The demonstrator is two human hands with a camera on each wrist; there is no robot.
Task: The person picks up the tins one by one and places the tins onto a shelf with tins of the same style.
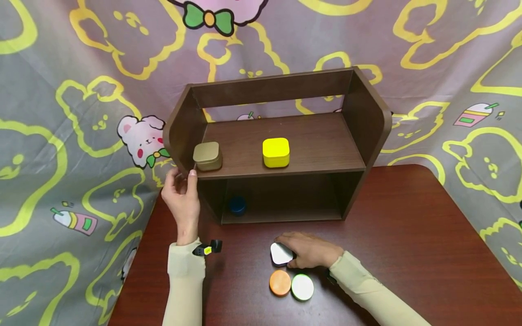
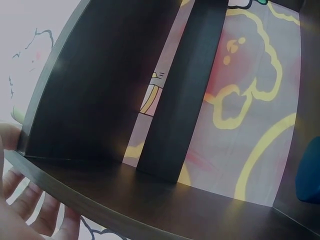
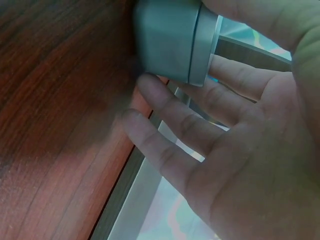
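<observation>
My left hand point(image 1: 182, 201) grips the left side panel of a dark brown two-tier shelf point(image 1: 281, 93). In the left wrist view its fingers point(image 2: 46, 216) lie on the outer side of that panel. On the table before the shelf, my right hand point(image 1: 313, 250) holds a square tin with a white top point(image 1: 281, 253) between thumb and fingers. The right wrist view shows the tin's grey side point(image 3: 167, 42) close to the wood. Just in front of it lie an orange round tin point(image 1: 280, 283) and a green-rimmed white round tin point(image 1: 302, 287), side by side.
On the upper tier stand a gold square tin point(image 1: 208, 156) at the left and a yellow square tin point(image 1: 276, 153) near the middle. A blue tin point(image 1: 237, 205) sits in the lower tier's left part. Patterned cloth point(image 1: 102, 190) hangs round the reddish-brown table point(image 1: 408, 226).
</observation>
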